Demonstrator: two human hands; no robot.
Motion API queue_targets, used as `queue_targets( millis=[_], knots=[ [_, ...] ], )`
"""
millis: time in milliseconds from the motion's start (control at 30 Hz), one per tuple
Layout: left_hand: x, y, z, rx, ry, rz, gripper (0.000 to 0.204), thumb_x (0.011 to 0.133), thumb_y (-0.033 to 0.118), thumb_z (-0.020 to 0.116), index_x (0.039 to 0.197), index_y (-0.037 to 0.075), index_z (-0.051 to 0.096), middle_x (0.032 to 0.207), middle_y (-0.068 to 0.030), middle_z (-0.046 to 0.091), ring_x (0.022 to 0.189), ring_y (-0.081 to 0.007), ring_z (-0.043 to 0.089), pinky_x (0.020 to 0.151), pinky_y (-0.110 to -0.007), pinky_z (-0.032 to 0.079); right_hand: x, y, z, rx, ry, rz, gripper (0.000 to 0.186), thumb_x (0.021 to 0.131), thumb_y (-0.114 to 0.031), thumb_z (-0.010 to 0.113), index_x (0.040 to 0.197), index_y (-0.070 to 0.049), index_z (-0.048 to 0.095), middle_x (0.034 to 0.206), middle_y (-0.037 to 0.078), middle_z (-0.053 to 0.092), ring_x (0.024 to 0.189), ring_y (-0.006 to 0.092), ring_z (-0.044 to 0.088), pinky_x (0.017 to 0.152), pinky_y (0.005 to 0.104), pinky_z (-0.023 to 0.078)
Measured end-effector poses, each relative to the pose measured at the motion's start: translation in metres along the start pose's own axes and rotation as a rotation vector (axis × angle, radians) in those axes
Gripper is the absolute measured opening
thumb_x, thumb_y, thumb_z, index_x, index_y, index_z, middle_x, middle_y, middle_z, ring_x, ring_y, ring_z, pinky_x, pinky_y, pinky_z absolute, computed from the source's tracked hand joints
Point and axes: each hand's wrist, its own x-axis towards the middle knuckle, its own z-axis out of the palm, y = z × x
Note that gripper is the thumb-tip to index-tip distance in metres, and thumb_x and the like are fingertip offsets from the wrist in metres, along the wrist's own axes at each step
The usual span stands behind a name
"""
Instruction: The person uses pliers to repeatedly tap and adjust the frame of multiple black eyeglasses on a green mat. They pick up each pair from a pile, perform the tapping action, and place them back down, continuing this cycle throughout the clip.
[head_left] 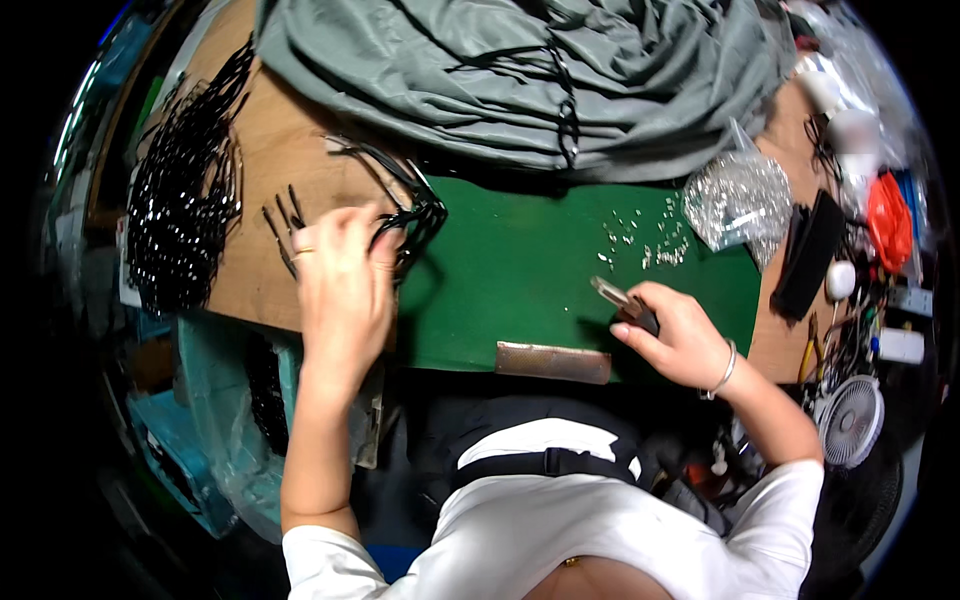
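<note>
My left hand (pixel 345 275) is closed over some glossy black cords (pixel 425 210) at the left edge of a green mat (pixel 500 250). Cord ends stick out on both sides of its fingers, and the exact grip is partly hidden. In my right hand (pixel 680 335), over the mat's right half, a pair of pliers (pixel 637 308) is held with its metal jaws pointing up and left. Beyond the pliers lie several tiny silvery metal pieces (pixel 662 245). A clear plastic bag (pixel 738 200) full of similar pieces rests at the mat's far right corner.
Grey fabric (pixel 500 90) is heaped across the back. A large bundle of black cords (pixel 185 200) hangs over the left side. A metal plate (pixel 553 362) lies at the mat's front edge. On the right are a black case (pixel 808 255), yellow-handled pliers (pixel 812 350) and a small fan (pixel 852 420).
</note>
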Motion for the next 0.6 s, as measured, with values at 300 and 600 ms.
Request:
queue_targets(
  millis=[300,600],
  knots=[
    [-0.021,-0.043,0.008,0.180,-0.271,-0.037,0.025,0.079,0.013,0.055,0.100,0.000,0.049,0.092,-0.0155,0.053,0.084,-0.0338,0.050,0.072,-0.040,0.040,-0.013,-0.002,-0.012,0.077,-0.047,0.010,0.025,0.077,-0.023,0.059,0.085,0.000,0.053,0.079,0.016,0.056,0.073,0.0316,0.055,0.065,0.0356,0.044],
    [0.070,0.058,0.057,-0.526,0.052,0.047,0.034,0.072,0.019,0.064,0.097,-0.001,0.053,0.090,-0.0166,0.056,0.083,-0.0299,0.054,0.075,-0.036,0.042,-0.016,-0.001,-0.003,0.042,-0.051,-0.026,0.023,0.077,-0.020,0.059,0.085,0.000,0.053,0.077,0.016,0.055,0.071,0.0321,0.055,0.064,0.0370,0.043]
  ],
)
